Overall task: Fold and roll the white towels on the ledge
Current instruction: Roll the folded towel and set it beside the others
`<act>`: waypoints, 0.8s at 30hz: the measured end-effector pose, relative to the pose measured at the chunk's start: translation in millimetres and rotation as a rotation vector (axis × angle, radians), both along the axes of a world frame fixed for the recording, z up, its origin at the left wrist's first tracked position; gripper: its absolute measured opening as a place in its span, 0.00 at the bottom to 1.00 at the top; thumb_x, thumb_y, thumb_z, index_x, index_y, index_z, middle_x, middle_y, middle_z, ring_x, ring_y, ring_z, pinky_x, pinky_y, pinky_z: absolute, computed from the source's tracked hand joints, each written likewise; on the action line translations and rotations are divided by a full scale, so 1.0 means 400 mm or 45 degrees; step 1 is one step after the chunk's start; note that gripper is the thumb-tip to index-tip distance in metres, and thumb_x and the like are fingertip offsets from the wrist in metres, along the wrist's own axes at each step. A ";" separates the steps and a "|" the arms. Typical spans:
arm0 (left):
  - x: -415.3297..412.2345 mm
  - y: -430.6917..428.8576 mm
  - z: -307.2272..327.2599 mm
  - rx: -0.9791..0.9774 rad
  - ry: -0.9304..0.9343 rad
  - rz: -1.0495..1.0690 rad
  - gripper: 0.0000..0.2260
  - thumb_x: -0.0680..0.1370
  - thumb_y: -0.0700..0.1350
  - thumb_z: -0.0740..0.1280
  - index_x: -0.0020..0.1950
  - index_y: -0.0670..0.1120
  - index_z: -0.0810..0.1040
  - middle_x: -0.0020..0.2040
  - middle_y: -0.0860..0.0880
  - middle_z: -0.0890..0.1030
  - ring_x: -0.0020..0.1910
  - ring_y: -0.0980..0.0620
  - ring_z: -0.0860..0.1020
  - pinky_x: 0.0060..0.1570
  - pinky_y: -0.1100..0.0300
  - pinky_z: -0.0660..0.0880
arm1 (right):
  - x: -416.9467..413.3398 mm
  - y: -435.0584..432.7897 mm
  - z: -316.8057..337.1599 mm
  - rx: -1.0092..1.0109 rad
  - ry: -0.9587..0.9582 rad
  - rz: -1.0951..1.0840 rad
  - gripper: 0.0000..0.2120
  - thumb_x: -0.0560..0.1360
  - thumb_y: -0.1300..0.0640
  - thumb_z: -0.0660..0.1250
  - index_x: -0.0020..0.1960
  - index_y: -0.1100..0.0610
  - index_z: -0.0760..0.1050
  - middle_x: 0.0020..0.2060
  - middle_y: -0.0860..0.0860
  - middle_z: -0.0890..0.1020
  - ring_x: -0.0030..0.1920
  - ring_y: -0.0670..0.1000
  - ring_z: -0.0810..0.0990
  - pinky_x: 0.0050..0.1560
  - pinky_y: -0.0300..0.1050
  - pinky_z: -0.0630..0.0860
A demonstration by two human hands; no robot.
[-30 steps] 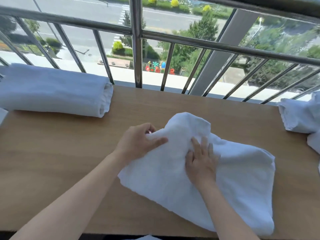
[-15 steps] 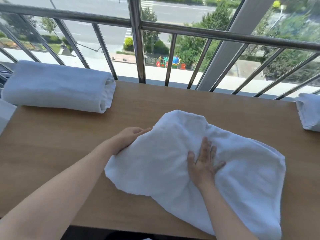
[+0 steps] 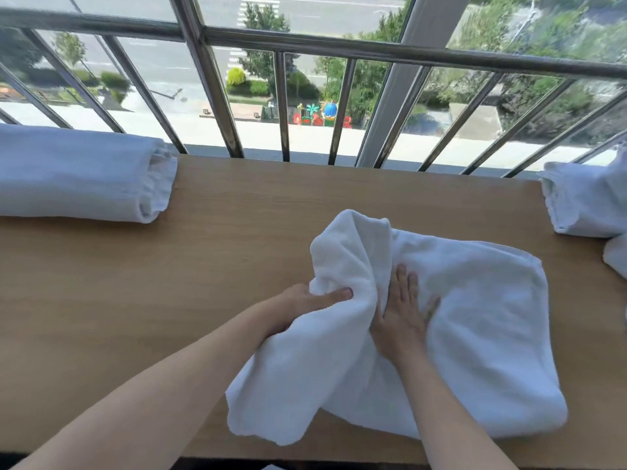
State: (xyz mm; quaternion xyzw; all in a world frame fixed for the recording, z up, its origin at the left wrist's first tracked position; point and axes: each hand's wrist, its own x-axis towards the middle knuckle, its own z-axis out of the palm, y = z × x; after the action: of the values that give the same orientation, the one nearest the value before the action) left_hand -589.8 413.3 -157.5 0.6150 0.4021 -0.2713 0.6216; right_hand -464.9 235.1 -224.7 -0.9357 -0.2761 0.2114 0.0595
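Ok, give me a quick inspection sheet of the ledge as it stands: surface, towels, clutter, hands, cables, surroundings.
Surface: wooden ledge, light and smooth.
Job's things: open towel lies mid-right, its left part lifted and bunched; rolled towel at far left by the railing; more white towels at the right edge, partly out of frame.
Clutter: nothing seen.
Grippers: left hand grips the lifted left part, thumb on top; right hand presses flat on the open towel, fingers straight.
Cables: nothing seen.
Surroundings: metal railing along the far edge; street, trees and a playground below.
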 end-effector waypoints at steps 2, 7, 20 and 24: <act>0.006 -0.020 -0.007 -0.031 -0.040 0.126 0.29 0.62 0.75 0.72 0.54 0.58 0.83 0.45 0.58 0.87 0.42 0.59 0.85 0.38 0.61 0.77 | 0.023 -0.017 -0.004 0.012 -0.001 0.021 0.36 0.80 0.37 0.44 0.81 0.51 0.37 0.79 0.41 0.36 0.72 0.38 0.26 0.71 0.60 0.23; -0.008 0.015 0.028 -0.103 -0.273 0.523 0.21 0.65 0.60 0.80 0.51 0.50 0.87 0.49 0.47 0.87 0.48 0.49 0.86 0.46 0.55 0.81 | 0.078 -0.069 -0.006 0.074 -0.018 0.023 0.41 0.74 0.32 0.32 0.82 0.51 0.40 0.79 0.41 0.38 0.76 0.40 0.31 0.73 0.59 0.25; -0.147 0.204 -0.032 0.427 -0.261 0.679 0.36 0.57 0.66 0.81 0.62 0.62 0.74 0.52 0.62 0.84 0.52 0.59 0.83 0.52 0.58 0.80 | 0.140 -0.084 0.018 0.095 0.050 -0.132 0.32 0.81 0.35 0.47 0.81 0.45 0.46 0.81 0.45 0.47 0.80 0.46 0.41 0.76 0.63 0.35; -0.162 0.212 -0.047 0.031 -0.374 0.654 0.37 0.64 0.60 0.83 0.67 0.66 0.69 0.59 0.59 0.83 0.55 0.55 0.84 0.52 0.57 0.82 | 0.033 -0.003 0.056 0.297 0.073 -0.073 0.33 0.81 0.38 0.53 0.81 0.46 0.46 0.81 0.48 0.49 0.80 0.47 0.43 0.76 0.55 0.33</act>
State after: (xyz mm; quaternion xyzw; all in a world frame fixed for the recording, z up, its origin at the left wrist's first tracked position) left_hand -654.4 498.1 -176.2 0.5331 0.4534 -0.0082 0.7142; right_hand -451.9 233.8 -202.2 -0.9234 -0.2703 0.2029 0.1819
